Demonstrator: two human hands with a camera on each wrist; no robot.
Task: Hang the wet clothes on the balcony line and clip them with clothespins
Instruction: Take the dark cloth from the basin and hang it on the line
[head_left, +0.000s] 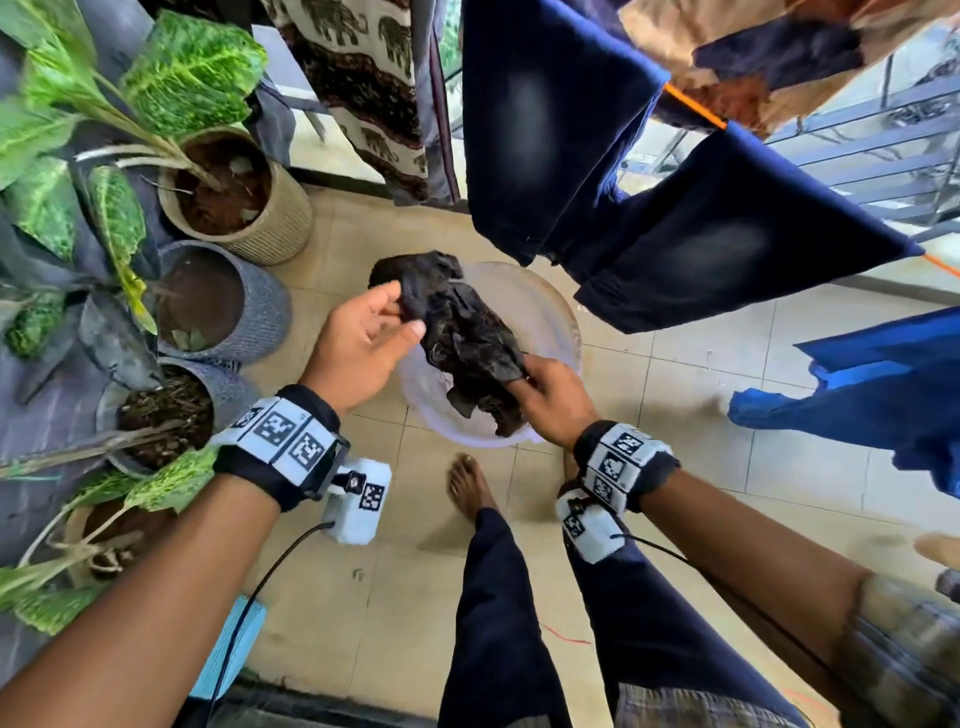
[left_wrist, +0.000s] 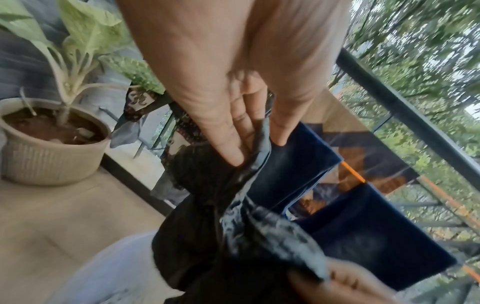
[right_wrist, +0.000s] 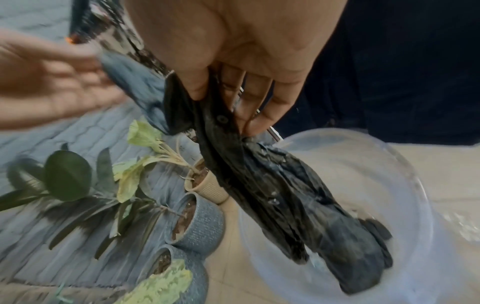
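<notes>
**Lifting the next wet garment out of the basin**

The step in hand looks like the pickup: a dark, crumpled wet garment (head_left: 457, 338) is held over the translucent plastic basin (head_left: 556, 312) that stands on the tiled balcony floor (head_left: 701, 395), its lower folds hanging down into the basin. The left hand (head_left: 358, 348) pinches the upper end — in the left wrist view a twisted edge of the cloth runs between the thumb and the forefinger, with the other fingers (left_wrist: 228, 144) lying nearly straight beside it. The right hand (head_left: 550, 400) grips the lower, nearer end; the right wrist view shows its fingers (right_wrist: 262, 111) curled around a bunched strip that bears a small round stud.

The orange line (head_left: 693, 106) runs above and to the right, and it already carries dark blue jeans (head_left: 571, 135) and a brown patterned cloth (head_left: 769, 57); a blue garment (head_left: 883, 384) hangs further right. No clothespins can be made out in any view.

The garment is not yet on the line. The next move probably calls for shaking or spreading the bundle open — it is twisted and folded on itself — then finding an edge or waistband, raising it to a free stretch of the line, and draping it so both hands can let go for the pins.
</notes>
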